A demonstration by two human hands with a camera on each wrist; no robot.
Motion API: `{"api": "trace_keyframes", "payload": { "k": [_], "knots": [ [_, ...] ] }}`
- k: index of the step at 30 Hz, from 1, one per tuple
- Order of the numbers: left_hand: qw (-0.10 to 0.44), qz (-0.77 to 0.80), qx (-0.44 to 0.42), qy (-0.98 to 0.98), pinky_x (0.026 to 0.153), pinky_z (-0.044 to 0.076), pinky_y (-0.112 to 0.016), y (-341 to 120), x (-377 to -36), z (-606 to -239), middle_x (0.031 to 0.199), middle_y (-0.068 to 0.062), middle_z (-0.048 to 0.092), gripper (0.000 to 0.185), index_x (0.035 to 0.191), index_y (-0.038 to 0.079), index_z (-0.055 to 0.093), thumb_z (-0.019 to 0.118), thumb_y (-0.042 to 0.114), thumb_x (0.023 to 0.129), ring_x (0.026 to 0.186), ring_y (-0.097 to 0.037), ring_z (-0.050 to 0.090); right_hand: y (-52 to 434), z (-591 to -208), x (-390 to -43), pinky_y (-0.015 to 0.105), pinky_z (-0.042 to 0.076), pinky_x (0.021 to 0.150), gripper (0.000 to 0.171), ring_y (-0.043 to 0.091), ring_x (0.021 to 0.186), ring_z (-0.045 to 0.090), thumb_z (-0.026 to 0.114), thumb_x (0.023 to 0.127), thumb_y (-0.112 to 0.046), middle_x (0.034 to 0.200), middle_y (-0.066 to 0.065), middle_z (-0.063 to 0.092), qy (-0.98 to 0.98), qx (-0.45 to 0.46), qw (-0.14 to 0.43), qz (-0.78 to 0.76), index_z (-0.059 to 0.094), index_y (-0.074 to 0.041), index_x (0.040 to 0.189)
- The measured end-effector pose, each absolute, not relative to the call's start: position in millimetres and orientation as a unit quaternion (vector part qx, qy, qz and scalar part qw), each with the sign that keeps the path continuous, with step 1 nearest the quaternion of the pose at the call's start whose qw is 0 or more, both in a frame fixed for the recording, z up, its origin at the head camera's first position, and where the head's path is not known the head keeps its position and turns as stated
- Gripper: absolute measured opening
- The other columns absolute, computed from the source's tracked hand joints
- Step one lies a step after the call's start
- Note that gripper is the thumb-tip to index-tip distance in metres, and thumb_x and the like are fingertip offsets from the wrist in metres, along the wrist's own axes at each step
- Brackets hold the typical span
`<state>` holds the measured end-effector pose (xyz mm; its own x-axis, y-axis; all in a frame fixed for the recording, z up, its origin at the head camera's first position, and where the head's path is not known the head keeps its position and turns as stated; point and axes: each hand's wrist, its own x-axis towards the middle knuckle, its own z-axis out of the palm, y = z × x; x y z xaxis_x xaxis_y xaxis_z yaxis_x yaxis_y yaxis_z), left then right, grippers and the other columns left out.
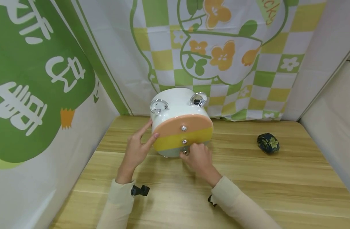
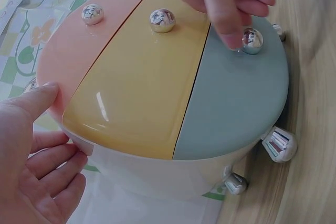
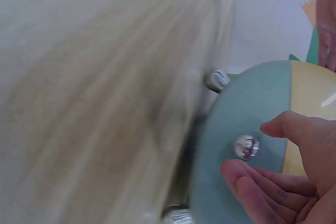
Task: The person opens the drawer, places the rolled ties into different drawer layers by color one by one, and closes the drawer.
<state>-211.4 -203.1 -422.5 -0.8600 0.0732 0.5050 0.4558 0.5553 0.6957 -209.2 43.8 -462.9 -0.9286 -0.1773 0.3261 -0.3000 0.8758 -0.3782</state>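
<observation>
A round-fronted white drawer box (image 1: 175, 100) stands on the table. Its front has an orange drawer (image 2: 79, 45), a yellow drawer (image 2: 131, 87) and a blue-green drawer (image 2: 231, 98), each with a silver ball knob; all three fronts sit flush. My left hand (image 1: 135, 149) rests on the box's left edge, thumb on the front and the other fingers along the side. At the lowest knob (image 3: 247, 147) is my right hand (image 1: 199, 159), its thumb and fingertips on either side of the knob with small gaps showing in the right wrist view.
On the table's right lies a dark computer mouse (image 1: 268, 143) with a flower pattern. Behind the box hangs a checkered cloth (image 1: 232, 101). A green and white printed panel (image 1: 48, 95) stands on the left. Silver feet (image 2: 281, 144) support the box on the wooden table (image 1: 249, 178).
</observation>
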Motion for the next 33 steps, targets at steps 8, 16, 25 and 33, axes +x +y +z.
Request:
{"api": "trace_keyframes", "payload": {
  "k": [8,16,25,33],
  "knots": [
    [0.22,-0.445,-0.158,-0.854,0.122,0.043,-0.056,-204,-211,-422,0.159,-0.014,0.053,0.058,0.155,0.012,0.054,0.073,0.027,0.102,0.149,-0.036,0.05,40,-478,-215,0.025,0.035,0.039,0.059,0.012,0.047,0.039,0.081,0.089,-0.038,0.047,-0.005,0.039,-0.96,0.108,0.107,0.234,0.039,-0.019,0.051],
    [0.223,-0.442,-0.16,-0.854,0.122,0.044,-0.056,-204,-213,-424,0.159,-0.013,0.053,0.058,0.155,0.013,0.054,0.073,0.027,0.102,0.148,-0.035,0.05,34,-480,-215,0.028,0.038,0.04,0.053,0.015,0.049,0.043,0.078,0.087,-0.026,0.049,-0.002,0.045,-0.959,0.11,0.102,0.241,0.039,-0.019,0.052],
    [0.223,-0.439,-0.158,-0.856,0.121,0.044,-0.054,-203,-210,-424,0.159,-0.009,0.053,0.059,0.155,0.013,0.054,0.073,0.03,0.102,0.148,-0.034,0.052,33,-483,-216,0.028,0.038,0.04,0.051,0.015,0.049,0.044,0.075,0.084,-0.019,0.05,-0.002,0.044,-0.954,0.12,0.121,0.246,0.036,-0.02,0.05],
    [0.218,-0.438,-0.154,-0.858,0.121,0.044,-0.056,-204,-211,-422,0.16,-0.008,0.053,0.06,0.156,0.015,0.053,0.072,0.031,0.102,0.148,-0.035,0.051,34,-482,-213,0.026,0.036,0.04,0.053,0.012,0.047,0.038,0.075,0.083,-0.016,0.046,-0.006,0.036,-0.953,0.131,0.134,0.24,0.034,-0.02,0.049]
  ]
}}
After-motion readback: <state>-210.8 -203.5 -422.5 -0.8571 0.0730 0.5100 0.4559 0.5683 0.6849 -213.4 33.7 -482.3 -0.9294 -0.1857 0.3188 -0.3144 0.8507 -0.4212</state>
